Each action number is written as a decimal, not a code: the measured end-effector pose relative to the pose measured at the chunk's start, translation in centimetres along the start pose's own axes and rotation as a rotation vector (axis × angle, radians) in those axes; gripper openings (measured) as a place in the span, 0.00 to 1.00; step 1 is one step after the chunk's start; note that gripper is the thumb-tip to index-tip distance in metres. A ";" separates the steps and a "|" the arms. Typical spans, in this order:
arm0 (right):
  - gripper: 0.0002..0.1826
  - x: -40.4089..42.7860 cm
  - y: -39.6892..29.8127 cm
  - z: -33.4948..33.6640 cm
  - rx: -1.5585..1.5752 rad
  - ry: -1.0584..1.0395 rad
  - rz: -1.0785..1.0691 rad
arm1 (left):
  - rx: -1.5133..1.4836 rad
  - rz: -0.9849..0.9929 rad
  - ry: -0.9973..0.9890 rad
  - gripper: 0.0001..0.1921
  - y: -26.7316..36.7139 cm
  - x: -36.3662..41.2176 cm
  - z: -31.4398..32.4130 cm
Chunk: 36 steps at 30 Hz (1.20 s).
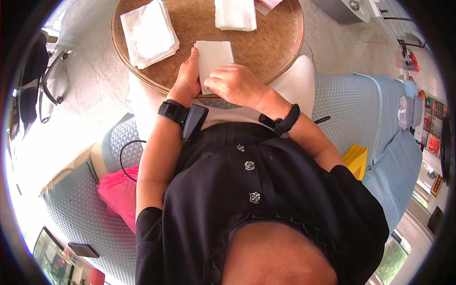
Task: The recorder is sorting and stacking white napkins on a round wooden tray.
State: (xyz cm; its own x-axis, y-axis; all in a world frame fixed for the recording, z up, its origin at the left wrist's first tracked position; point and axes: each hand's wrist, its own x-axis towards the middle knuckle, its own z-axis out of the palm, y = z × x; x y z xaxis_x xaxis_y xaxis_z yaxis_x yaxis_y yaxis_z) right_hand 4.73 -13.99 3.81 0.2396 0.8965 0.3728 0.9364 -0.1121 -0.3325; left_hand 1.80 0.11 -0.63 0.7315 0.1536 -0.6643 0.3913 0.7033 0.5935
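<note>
A folded white paper piece or thin stack [215, 53] lies at the near edge of a round woven tray [199, 21]. My left hand [187, 76] grips its left side, thumb along the edge and the other fingers mostly hidden. Across its lower part rests my right hand [235, 83], with fingers curled and fingertips close to the left edge. Whether they pinch the paper is not visible. To the left sits a thick, uneven stack of white paper sheets [149, 35]. Another white stack [236, 14] is at the far side, cut off by the picture's top.
Pink patterned packaging [267, 5] lies beside the far stack. I sit on a sofa with a blue quilted cover [345, 99]; a pink plastic bag [119, 194] and a yellow object [356, 160] lie on it. A wheeled chair [46, 82] stands at left.
</note>
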 end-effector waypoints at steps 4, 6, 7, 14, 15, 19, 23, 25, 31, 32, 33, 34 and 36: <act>0.04 -0.3 0.0 0.2 -0.003 -0.026 -0.031 | -0.055 -0.003 -0.022 0.27 0.0 -0.1 0.2; 0.04 -0.3 0.1 0.4 -0.003 -0.028 -0.032 | -0.082 -0.006 -0.029 0.25 0.2 -0.3 0.5; 0.04 -0.3 0.2 0.4 0.000 -0.031 -0.034 | -0.073 0.001 -0.048 0.23 0.3 -0.5 0.5; 0.05 -0.3 0.6 0.2 0.101 -0.171 0.027 | 0.078 0.022 -0.162 0.14 -0.6 0.4 -0.9; 0.05 0.0 0.9 -0.3 0.096 -0.170 0.024 | 0.069 0.007 -0.156 0.13 -0.7 0.5 -1.1; 0.08 1.5 5.1 -2.2 -0.032 0.159 0.276 | 0.056 0.028 -0.160 0.14 -1.0 0.9 -0.9; 0.15 3.0 9.7 -2.3 -0.320 0.245 0.354 | 0.070 0.008 -0.132 0.15 -0.8 0.8 -0.8; 0.15 3.1 10.7 -1.7 -0.340 0.215 0.389 | 0.063 0.010 -0.131 0.15 -0.7 0.5 -0.5; 0.12 3.0 11.4 -0.9 -0.356 0.234 0.420 | 0.052 0.000 -0.109 0.15 -0.4 0.1 -0.3; 0.10 2.9 11.5 -0.8 -0.337 0.257 0.419 | 0.060 0.007 -0.113 0.15 -0.5 0.1 -0.4; 0.10 2.9 11.8 -0.8 -0.339 0.258 0.420 | 0.060 0.007 -0.115 0.15 -0.5 0.3 -0.5; 0.08 2.8 12.2 -0.8 -0.313 0.276 0.390 | 0.047 0.003 -0.124 0.14 -0.6 0.5 -0.8; 0.07 2.7 12.6 -0.8 -0.287 0.293 0.360 | 0.032 -0.001 -0.132 0.14 -0.7 0.5 -0.8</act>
State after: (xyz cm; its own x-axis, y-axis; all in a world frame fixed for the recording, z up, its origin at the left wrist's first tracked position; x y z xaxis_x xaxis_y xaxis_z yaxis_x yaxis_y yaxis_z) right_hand 17.33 -13.34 1.32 0.5812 0.6271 0.5187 0.8044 -0.5394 -0.2492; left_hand 1.48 0.25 -1.70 0.7974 0.0589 -0.6006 0.4081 0.6805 0.6086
